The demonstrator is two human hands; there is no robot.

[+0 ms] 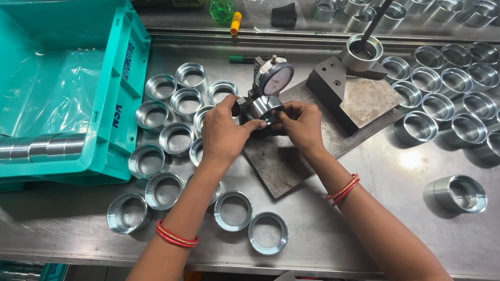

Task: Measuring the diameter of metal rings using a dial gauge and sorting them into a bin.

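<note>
1. A steel ring (264,108) is held from both sides in the grip of the left hand (223,132) and right hand (300,125), under a dial gauge (276,78).
2. The gauge stand is set on a dark plate (281,161).
3. Loose rings (179,138) lie at nine o'clock, a teal crate (117,104) beyond, on the worktop (375,171).

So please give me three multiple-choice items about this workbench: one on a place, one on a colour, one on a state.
1. Where is the plastic crate?
A. left of the hands
B. right of the hands
C. under the dial gauge

2. What colour are the bangles?
A. blue
B. red
C. white

3. What are both hands doing?
A. resting flat
B. holding one metal ring
C. lifting the crate

Answers:
1 A, it fills the left side.
2 B, red bands on both wrists.
3 B, left hand and right hand grip the ring under the dial gauge.
</note>
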